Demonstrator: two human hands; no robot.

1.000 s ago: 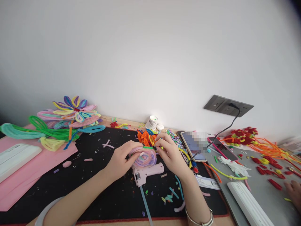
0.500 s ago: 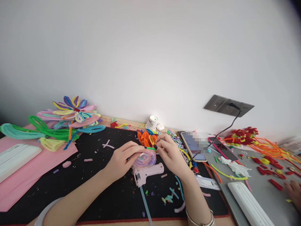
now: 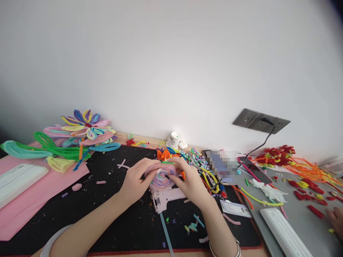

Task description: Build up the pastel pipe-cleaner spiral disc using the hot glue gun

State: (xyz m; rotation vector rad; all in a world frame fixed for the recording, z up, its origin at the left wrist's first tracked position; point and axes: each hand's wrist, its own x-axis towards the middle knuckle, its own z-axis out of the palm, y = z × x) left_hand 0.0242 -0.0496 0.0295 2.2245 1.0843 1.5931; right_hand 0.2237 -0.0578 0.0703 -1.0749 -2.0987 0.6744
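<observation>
Between my two hands is a round pastel coil of fuzzy pipe cleaner (image 3: 162,175), in pink, lilac and pale blue. My left hand (image 3: 138,178) grips its left side, thumb on the face and fingers behind. My right hand (image 3: 184,178) closes on the right side, its thumb pressing near the middle of the spiral. A bit of green pipe cleaner (image 3: 167,162) shows at the coil's top edge. Just below the coil, a pale pink glue gun (image 3: 168,197) lies on the black mat (image 3: 107,221), with a translucent glue stick (image 3: 166,233) sticking out toward me.
Pipe-cleaner flowers (image 3: 87,126) lie at left on pink paper (image 3: 61,185). Behind my hands are orange loops (image 3: 164,154), a white cup (image 3: 173,140) and cut pieces (image 3: 199,157). Phones (image 3: 253,169) and a cable lie right; another person's hand (image 3: 334,217) shows at the edge.
The coil has shifted slightly left and tilted its face up toward me. My right hand has moved from the green piece at the top edge to the coil's right side, thumb on its face.
</observation>
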